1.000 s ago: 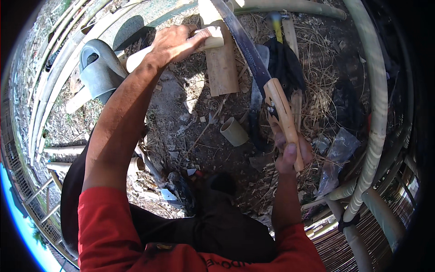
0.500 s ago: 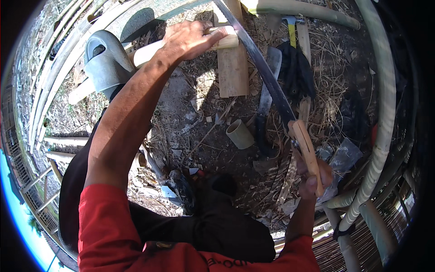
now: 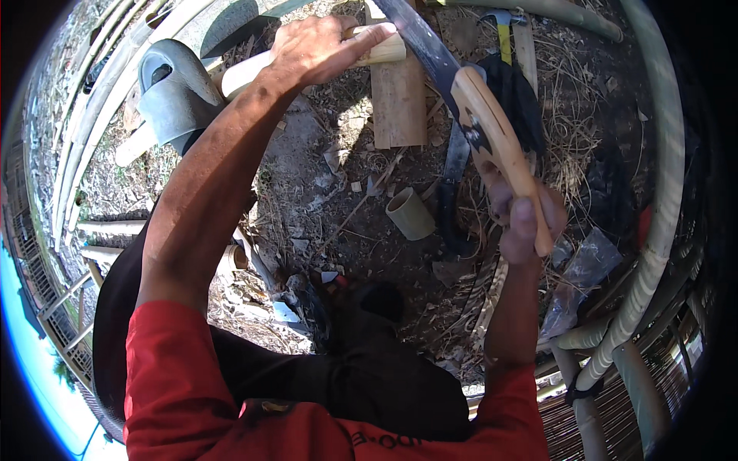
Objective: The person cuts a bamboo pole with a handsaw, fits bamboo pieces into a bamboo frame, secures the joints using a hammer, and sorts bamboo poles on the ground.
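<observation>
My left hand (image 3: 315, 52) is wrapped over a pale bamboo piece (image 3: 388, 51) at the top of the view, its thumb lying along the piece near the right end. Beside that end runs the blade of a handsaw (image 3: 423, 48), slanting from top centre down to its curved wooden handle. Fingers of my right hand (image 3: 524, 219) are closed round the handle. Whether the teeth touch the bamboo cannot be made out. Under the bamboo's right end lies a flat wooden board (image 3: 398, 107). A grey slide sandal (image 3: 181, 100) on my foot is against the bamboo's left part.
A machete (image 3: 455, 157) lies right of the board, near a dark cloth (image 3: 524, 100) and a yellow-handled hammer (image 3: 504, 38). A short bamboo tube (image 3: 411, 215) sits on the littered ground. Long bamboo poles (image 3: 657, 154) curve along the right; more lie at left.
My right hand has pushed the saw forward, away from me, so the handle is now closer to the bamboo. My left hand keeps its hold. The view has shifted slightly.
</observation>
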The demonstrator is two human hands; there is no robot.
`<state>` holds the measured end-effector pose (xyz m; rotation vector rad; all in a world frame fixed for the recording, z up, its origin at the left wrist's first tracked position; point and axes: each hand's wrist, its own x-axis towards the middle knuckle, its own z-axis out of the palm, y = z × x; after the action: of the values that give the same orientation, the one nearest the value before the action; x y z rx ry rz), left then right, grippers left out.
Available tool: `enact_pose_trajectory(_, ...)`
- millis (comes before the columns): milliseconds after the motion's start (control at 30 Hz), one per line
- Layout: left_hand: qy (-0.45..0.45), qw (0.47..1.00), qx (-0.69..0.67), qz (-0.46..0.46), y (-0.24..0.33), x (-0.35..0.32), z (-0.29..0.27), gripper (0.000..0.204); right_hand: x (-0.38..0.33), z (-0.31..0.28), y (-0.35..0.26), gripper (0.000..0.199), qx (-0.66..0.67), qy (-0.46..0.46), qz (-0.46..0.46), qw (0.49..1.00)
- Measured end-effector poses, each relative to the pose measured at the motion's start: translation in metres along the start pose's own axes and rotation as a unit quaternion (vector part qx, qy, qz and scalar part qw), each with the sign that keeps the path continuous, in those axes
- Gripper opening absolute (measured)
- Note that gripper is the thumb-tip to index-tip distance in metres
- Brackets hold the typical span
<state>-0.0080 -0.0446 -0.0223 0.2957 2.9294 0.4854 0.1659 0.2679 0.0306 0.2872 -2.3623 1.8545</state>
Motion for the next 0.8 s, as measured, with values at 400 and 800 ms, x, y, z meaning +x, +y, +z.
enact_pose_trajectory(400, -0.03, 0.999, -0.01, -0.03, 0.005, -0.006, 0.0, 0.094, 0.03, 0.031, -0.005, 0.052, -0.014, 0.006, 0.02, 1.0)
enact_pose_trajectory(800, -0.111, 0.991, -0.019, -0.068, 0.017, -0.001, -0.019, 0.08, 0.048, 0.047, 0.01, 0.038, 0.024, 0.03, -0.013, 0.999)
